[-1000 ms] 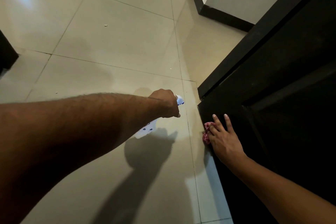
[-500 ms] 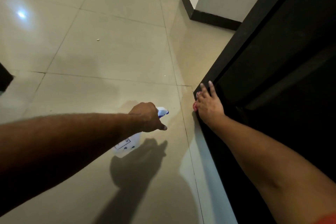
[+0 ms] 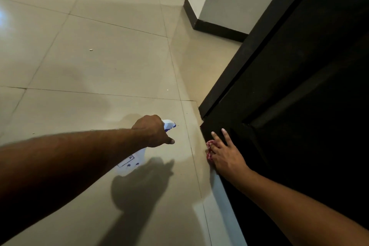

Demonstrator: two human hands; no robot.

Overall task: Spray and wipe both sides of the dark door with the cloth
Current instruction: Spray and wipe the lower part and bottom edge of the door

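The dark door point(image 3: 295, 94) fills the right side, its bottom corner near the tiled floor. My right hand point(image 3: 225, 156) presses a red-and-white cloth point(image 3: 209, 149) flat against the door's lower edge, fingers straight and spread. My left hand point(image 3: 153, 132) grips a white spray bottle point(image 3: 132, 161) with a blue-trimmed nozzle point(image 3: 169, 124), held low over the floor and pointed toward the door's corner. Most of the cloth is hidden under my right hand.
Beige floor tiles point(image 3: 103, 66) stretch to the left and ahead. A white wall with a black skirting board point(image 3: 217, 28) stands behind the door's edge. Small crumbs lie on the tiles.
My right hand with the cloth slid up toward the door's corner, then back down along the lower edge. My left hand kept the bottle aimed at the door.
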